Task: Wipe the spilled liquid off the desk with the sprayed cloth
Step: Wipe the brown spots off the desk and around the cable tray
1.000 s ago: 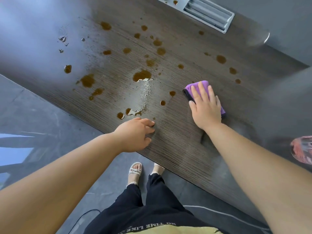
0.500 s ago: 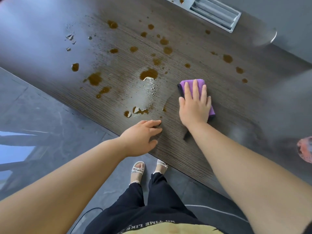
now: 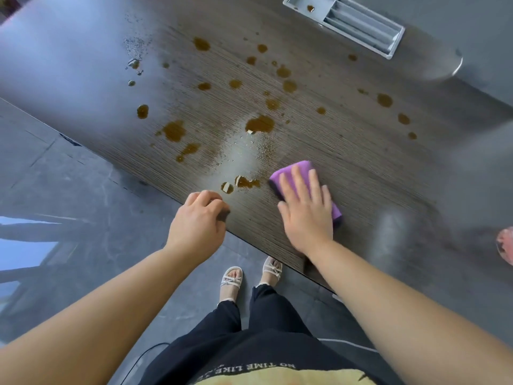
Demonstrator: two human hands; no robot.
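pressing right hand (image 3: 305,215) flat on purple cloth (image 3: 294,170), long axis angled up-left

Looks like an office. Long dark wood-grain desk (image 3: 361,162) with a grey slotted cable-management box (image 3: 358,23) recessed into the top near its far edge, the usual workstation or meeting-table fitting. Large grey stone-look floor tiles (image 3: 69,190) below, glossy enough to mirror a bright window. Thin black cable (image 3: 144,357) trails across the floor at the near side.
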